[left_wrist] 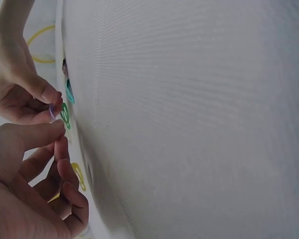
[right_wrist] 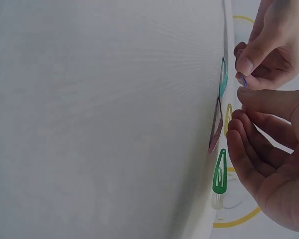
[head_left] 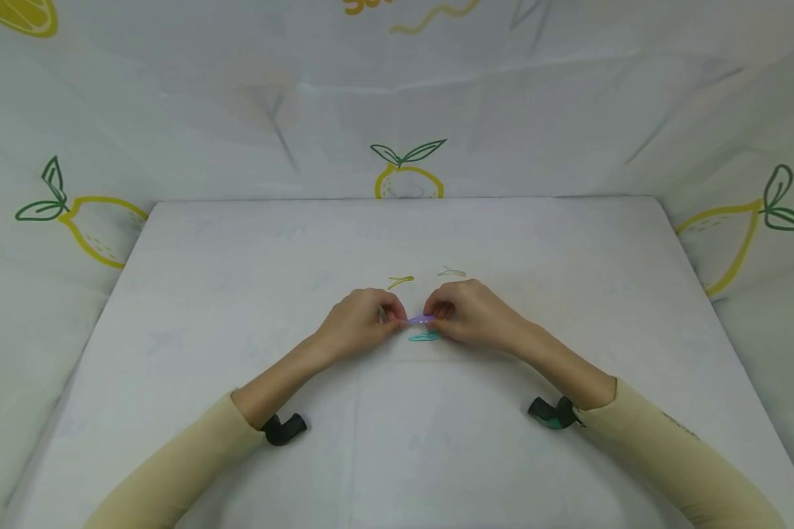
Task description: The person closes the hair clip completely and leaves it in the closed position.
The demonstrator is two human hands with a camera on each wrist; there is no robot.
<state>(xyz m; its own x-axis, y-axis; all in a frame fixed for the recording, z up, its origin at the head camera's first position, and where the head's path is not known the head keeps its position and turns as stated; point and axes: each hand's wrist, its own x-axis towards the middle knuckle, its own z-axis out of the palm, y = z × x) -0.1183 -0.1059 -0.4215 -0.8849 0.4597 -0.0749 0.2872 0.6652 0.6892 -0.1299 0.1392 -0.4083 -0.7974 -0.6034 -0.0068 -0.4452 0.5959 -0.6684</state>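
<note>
A small purple snap hair clip point(head_left: 420, 319) is held between my two hands over the middle of the table. My left hand point(head_left: 365, 317) pinches one end with thumb and fingertips, and my right hand point(head_left: 473, 316) pinches the other. Fingers cover both ends of the clip. Just on the near side of it, a teal hair clip point(head_left: 423, 337) lies on the table. Beyond the hands are a yellow hair clip point(head_left: 402, 280) and a pale-looking clip point(head_left: 452, 273). From the right wrist, a green hair clip point(right_wrist: 220, 173) and a pinkish one point(right_wrist: 216, 130) also show.
A whitish clip point(right_wrist: 217, 201) lies by the green one. The white-covered table point(head_left: 251, 257) meets a white cloth backdrop point(head_left: 225, 132) with lemon drawings at its back and sides. Dark wrist devices point(head_left: 286, 429) protrude beside both sleeves.
</note>
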